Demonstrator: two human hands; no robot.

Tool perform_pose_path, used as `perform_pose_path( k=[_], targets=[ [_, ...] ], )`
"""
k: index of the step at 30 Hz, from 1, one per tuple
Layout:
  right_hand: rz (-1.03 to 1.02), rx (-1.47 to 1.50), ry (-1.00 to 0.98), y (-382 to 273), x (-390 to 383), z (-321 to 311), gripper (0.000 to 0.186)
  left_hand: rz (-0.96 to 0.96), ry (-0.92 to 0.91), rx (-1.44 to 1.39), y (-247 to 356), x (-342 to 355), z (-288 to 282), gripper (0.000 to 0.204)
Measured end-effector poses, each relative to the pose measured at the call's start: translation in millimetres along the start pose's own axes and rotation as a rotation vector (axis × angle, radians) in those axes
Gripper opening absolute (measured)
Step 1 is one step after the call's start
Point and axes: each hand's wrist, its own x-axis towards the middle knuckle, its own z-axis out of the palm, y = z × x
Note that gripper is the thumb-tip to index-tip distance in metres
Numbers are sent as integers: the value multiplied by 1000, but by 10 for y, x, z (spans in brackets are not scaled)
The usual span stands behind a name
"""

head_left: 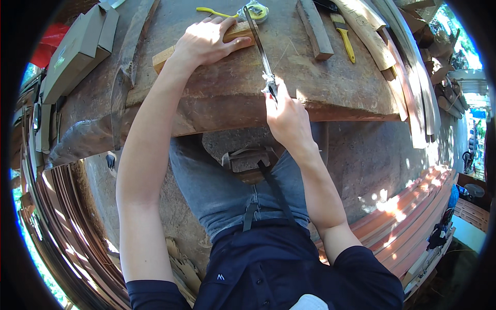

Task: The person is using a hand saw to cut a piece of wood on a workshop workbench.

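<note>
- Wooden block [244,30]: lies on the table [330,77], slanted, one end toward 8 o'clock, the other toward 2 o'clock. Clock positions below are taken from this block, with 12 o'clock at the top of the view.
- Left grip [204,44]: clamped over the block from above; fingers toward the far side, thumb along the near side.
- Saw [260,45]: narrow blade crosses the view at the block's 2 o'clock end. Blade contact cannot be confirmed.
- Right grip [289,116]: at 4 o'clock, wrapped firmly around the saw handle.
- Yellow strip [209,10]: at 12 o'clock, just beyond the left grip.
- Round yellow item [258,12]: at 2 o'clock, near the blade.
- Timber offcut [314,31]: at 3 o'clock, on the table.
- Brush [344,39]: at 3 o'clock, beyond the offcut; yellow handle points toward 6 o'clock.
- Cardboard box [77,57]: at 9 o'clock, well apart.
- Reddish boards [398,222]: between 4 and 5 o'clock, below table level.
</note>
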Motion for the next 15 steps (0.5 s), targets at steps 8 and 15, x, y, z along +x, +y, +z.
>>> perform_pose_path(
  k=[8, 15],
  targets=[
    [-66, -30, -28, -40, 138, -23, 34, -22, -164, -114, -52, 122, -153, 75],
    [-71, -76, -11, -95, 149, -81, 29, -3, -30, 4, -56, 115, 27, 66]
  ],
)
